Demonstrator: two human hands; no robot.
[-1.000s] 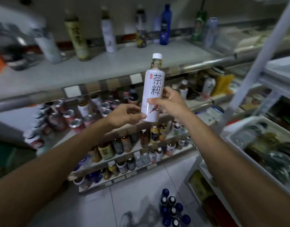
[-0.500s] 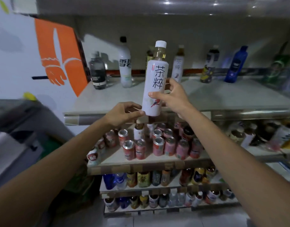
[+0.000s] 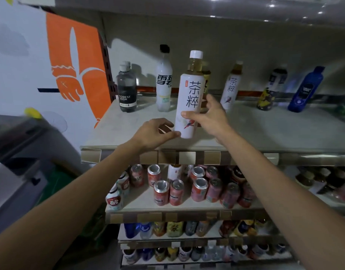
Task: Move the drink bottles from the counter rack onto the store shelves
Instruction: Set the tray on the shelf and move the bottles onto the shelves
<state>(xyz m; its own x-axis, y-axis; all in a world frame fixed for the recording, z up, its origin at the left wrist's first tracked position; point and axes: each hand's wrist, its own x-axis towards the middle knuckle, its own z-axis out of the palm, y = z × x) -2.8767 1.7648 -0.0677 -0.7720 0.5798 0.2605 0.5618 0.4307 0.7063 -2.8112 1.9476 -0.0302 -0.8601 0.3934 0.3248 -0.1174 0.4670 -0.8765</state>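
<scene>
We see the tea bottle (image 3: pixel 190 98) upright over the front part of the top shelf (image 3: pixel 265 133), held in both hands. The right hand (image 3: pixel 208 115) wraps its fingers round the lower body from the right, with the thumb across the label. The left hand (image 3: pixel 154 133) has its fingers curled and pinches the base from the left. We cannot tell whether the base rests on the shelf; it is at the board or just above it.

Along the back of the same shelf other bottles stand apart from one another. A Forest Soda bottle (image 3: pixel 126 88) is at the left with a white bottle (image 3: pixel 164 82) beside it. To the right are a second tea bottle (image 3: pixel 231 86) with the same label, a yellow-and-black bottle (image 3: pixel 267 92) and a blue bottle (image 3: pixel 305 90). One more is mostly hidden behind the bottle in hand.

We judge that several bottles are already placed and that this one only needs setting down and letting go. The counter rack is out of view, so we cannot say how many bottles remain there. The shelves below hold cans (image 3: pixel 177 190) and small bottles.
</scene>
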